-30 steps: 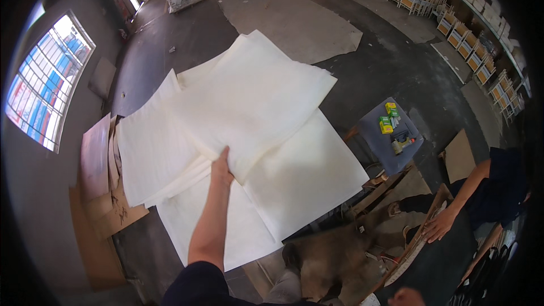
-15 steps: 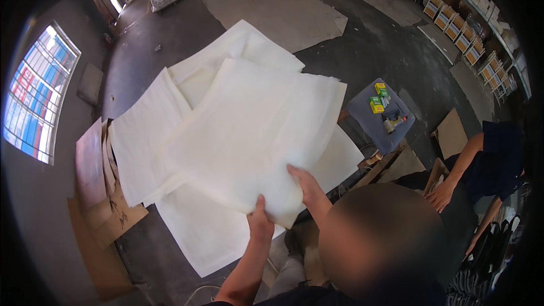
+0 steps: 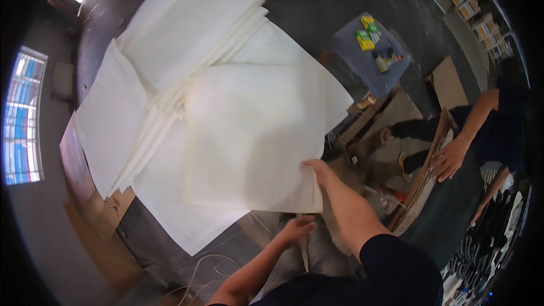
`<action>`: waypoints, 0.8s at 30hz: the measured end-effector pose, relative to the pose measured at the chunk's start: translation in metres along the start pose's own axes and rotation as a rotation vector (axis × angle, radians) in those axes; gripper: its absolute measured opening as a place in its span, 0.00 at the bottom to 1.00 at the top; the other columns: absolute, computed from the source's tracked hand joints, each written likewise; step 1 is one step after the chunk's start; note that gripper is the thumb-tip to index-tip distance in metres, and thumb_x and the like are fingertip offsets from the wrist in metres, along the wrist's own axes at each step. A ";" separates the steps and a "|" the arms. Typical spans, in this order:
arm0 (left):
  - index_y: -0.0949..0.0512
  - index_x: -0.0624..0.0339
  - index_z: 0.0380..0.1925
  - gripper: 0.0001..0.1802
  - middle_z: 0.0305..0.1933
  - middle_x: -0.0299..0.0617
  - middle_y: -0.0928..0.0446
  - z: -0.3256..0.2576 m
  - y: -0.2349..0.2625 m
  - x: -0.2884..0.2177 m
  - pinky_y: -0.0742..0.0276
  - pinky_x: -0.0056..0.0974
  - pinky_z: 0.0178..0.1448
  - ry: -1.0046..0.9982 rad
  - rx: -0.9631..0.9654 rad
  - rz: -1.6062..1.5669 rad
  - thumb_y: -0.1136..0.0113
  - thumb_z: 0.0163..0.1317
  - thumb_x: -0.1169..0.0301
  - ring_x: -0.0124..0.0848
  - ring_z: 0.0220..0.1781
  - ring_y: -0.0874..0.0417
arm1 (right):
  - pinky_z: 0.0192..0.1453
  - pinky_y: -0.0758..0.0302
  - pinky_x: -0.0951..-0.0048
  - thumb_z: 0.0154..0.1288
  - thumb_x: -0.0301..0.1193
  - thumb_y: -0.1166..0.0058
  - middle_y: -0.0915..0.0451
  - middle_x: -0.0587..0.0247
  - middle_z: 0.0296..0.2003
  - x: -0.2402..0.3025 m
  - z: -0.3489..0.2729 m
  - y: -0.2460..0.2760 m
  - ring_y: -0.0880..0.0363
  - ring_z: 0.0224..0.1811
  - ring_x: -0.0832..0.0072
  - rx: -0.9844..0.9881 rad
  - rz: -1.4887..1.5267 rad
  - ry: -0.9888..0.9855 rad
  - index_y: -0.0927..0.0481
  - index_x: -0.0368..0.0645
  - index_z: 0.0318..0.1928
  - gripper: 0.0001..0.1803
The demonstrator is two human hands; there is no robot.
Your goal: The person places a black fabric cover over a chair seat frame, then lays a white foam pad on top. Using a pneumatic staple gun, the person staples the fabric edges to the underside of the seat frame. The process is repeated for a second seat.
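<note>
A broad spread of white foam sheets (image 3: 170,51) is lying across the dark concrete floor (image 3: 340,0), overlapping in loose layers and filling most of the view. On top of that spread, one squarish white foam sheet (image 3: 249,136) is lying nearly flat, its near edge hanging closest to the person. Flattened brown cardboard (image 3: 85,192) is sticking out from under the left side of the sheets. To the right, a grey-blue worktop (image 3: 371,71) is carrying a few small yellow and green boxes (image 3: 365,37), well apart from the top sheet. Beside it, another person's hand (image 3: 447,158) is resting on a brown board (image 3: 425,181) that is standing on edge.

The right hand (image 3: 317,169) is reaching forward and pinching the near right corner of the top sheet, its grip clenched on that corner with the fingers on the sheet's upper face. The left hand (image 3: 297,229) is hovering just below the sheet's near edge, fingers loosely curled and released, touching nothing that can be made out. A thin pale strip (image 3: 304,249) is hanging just beside it.
</note>
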State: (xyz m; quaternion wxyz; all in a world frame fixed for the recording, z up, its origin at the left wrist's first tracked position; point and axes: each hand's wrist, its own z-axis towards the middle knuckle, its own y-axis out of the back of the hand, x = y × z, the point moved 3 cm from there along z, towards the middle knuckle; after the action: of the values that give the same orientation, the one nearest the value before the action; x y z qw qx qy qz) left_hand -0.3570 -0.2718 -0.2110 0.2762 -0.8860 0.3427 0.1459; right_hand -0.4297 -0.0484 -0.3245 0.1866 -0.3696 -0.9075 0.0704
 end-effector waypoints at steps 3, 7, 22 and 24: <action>0.20 0.58 0.72 0.27 0.63 0.42 0.12 -0.007 0.053 -0.014 0.21 0.39 0.70 -0.319 -0.280 0.059 0.33 0.80 0.57 0.31 0.61 0.13 | 0.62 0.15 0.57 0.71 0.36 0.30 0.12 0.52 0.52 0.005 0.005 0.031 0.11 0.54 0.59 -0.274 -0.157 0.233 0.19 0.36 0.66 0.28; 0.33 0.59 0.82 0.47 0.86 0.58 0.35 -0.017 0.184 -0.065 0.40 0.52 0.89 -0.484 -0.956 0.807 0.22 0.67 0.62 0.55 0.89 0.38 | 0.61 0.16 0.57 0.67 0.44 0.24 0.13 0.52 0.54 0.040 -0.006 0.022 0.12 0.54 0.62 -0.656 -0.575 0.696 0.20 0.37 0.67 0.35; 0.67 0.37 0.91 0.72 0.95 0.46 0.81 0.041 0.267 -0.125 0.66 0.74 0.90 0.158 -0.930 0.999 0.24 0.63 0.37 0.59 0.94 0.77 | 0.50 0.16 0.62 0.73 0.35 0.29 0.08 0.59 0.43 0.056 0.070 0.044 0.12 0.44 0.71 -0.261 -0.459 0.633 0.11 0.36 0.55 0.17; 0.56 0.41 0.91 0.65 0.94 0.54 0.65 0.049 0.266 -0.137 0.53 0.70 0.89 0.129 -0.900 1.058 0.25 0.65 0.38 0.61 0.93 0.61 | 0.49 0.17 0.62 0.73 0.35 0.29 0.09 0.60 0.45 0.062 0.064 0.050 0.12 0.44 0.70 -0.272 -0.473 0.538 0.11 0.37 0.56 0.18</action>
State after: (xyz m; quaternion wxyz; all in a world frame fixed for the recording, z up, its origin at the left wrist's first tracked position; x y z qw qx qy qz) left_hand -0.6423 -0.3345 -0.2927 -0.2467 -0.6353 0.6503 0.3357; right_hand -0.4637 0.0315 -0.3787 0.3785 -0.1765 -0.8874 -0.1952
